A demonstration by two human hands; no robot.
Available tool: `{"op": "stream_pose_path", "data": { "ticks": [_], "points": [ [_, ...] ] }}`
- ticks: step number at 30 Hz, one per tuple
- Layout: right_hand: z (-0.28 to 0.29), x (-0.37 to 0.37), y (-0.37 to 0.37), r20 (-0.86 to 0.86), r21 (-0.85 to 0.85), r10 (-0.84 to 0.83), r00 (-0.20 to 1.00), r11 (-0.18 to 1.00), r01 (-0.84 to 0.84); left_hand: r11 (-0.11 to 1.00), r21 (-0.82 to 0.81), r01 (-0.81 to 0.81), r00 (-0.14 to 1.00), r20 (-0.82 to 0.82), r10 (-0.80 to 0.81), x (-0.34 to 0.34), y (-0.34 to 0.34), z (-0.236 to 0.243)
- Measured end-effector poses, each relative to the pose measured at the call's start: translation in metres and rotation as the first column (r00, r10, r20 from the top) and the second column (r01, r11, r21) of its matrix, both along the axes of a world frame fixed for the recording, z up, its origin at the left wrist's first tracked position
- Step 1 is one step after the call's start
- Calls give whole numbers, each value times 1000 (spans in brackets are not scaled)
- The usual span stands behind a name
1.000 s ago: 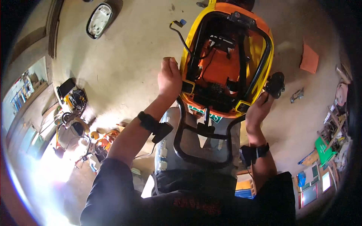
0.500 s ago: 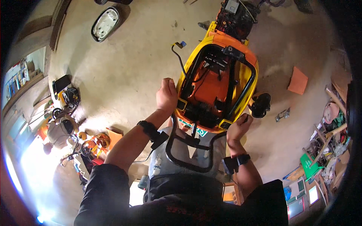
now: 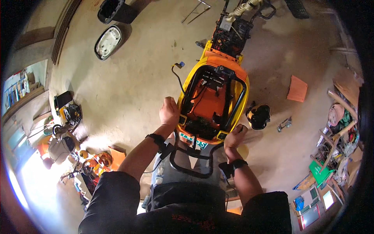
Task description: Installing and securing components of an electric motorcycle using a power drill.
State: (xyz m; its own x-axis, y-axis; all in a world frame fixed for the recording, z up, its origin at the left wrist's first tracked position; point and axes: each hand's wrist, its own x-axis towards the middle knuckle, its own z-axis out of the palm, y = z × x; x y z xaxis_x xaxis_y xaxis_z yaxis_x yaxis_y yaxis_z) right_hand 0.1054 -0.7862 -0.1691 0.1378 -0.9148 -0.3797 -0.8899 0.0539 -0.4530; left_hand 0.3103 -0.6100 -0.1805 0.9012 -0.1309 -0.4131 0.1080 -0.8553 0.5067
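Note:
Before me stands a partly stripped scooter with a yellow and orange rear body (image 3: 242, 109). Its seat opening shows a black frame tube (image 3: 241, 102) and an orange inner floor (image 3: 210, 93). My left hand (image 3: 169, 112) is closed at the left yellow side edge, and my right hand (image 3: 235, 136) is closed at the right rear corner. The undersides of both grips are hidden. Between my forearms, a black looped rear rail (image 3: 191, 171) reaches toward me, over a green plate (image 3: 200, 143). A loose cable (image 3: 177, 76) with a blue connector sticks out left.
A seat (image 3: 108, 42) lies upside down at the far left, near a black bin-like part (image 3: 111, 11). An orange panel (image 3: 297, 89) and a dark rounded part (image 3: 259, 116) lie to the right. Assorted clutter (image 3: 339, 136) lines the right wall; another scooter (image 3: 68, 136) stands left.
The view has shifted, so the scooter appears lower and farther left, with more of its front and the green plate showing. Both hands keep about the same places on the body.

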Motion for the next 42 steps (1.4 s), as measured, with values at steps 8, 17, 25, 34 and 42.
{"op": "stream_pose_path", "data": {
  "ticks": [8, 17, 25, 34, 42],
  "points": [
    [17, 14, 0, 9, 59, -26, 1000, 998, 26, 999, 35, -16, 1000, -21, 17, 1, 1, 0],
    [6, 5, -1, -36, -22, -50, 998, 999, 49, 999, 16, 33, 998, 55, -34, 3, -2, -2],
    [10, 7, -5, 9, -119, -15, 1000, 993, 16, 996, 42, 79, 993, 86, -82, 1, 3, -11],
    [5, -6, -6, 28, 21, -42, 999, 999, 42, 986, 73, 151, 979, 125, -159, -3, 2, -11],
    [48, 9, -25, 79, 338, -73, 994, 940, 42, 993, -96, 63, 995, 83, -55, 31, 69, -60]
  ]
}}
